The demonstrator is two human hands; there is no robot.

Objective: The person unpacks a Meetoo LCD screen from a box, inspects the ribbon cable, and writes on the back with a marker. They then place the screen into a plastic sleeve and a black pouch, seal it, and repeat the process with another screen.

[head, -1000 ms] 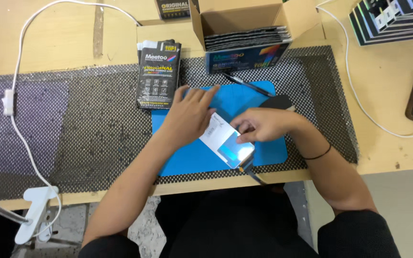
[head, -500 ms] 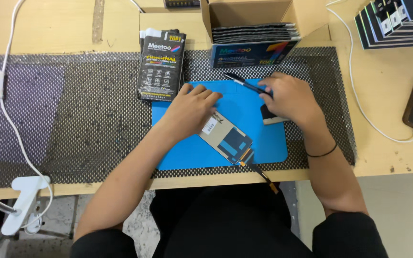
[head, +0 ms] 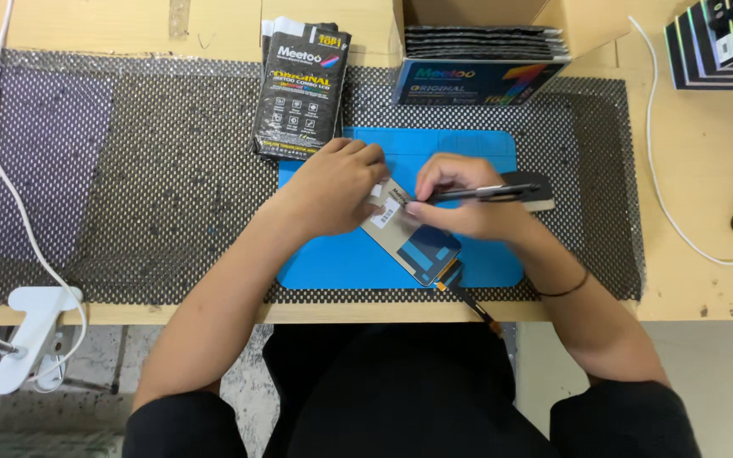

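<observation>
Pen tip on a phone screen panel

The panel (head: pixel 409 237) lies slanted on the blue mat (head: pixel 341 263). The left hand (head: pixel 332 191) presses its upper end, fingers flat and together; the right hand (head: pixel 460 203) pinches a black pen (head: pixel 468 194) over it. Behind stand black packets (head: pixel 300 89) and a box (head: pixel 485 59).

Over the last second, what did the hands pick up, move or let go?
The right hand left the screen panel, reached up the blue mat, took the black pen and brought its tip to the panel. The left hand stayed pressing the panel.
</observation>
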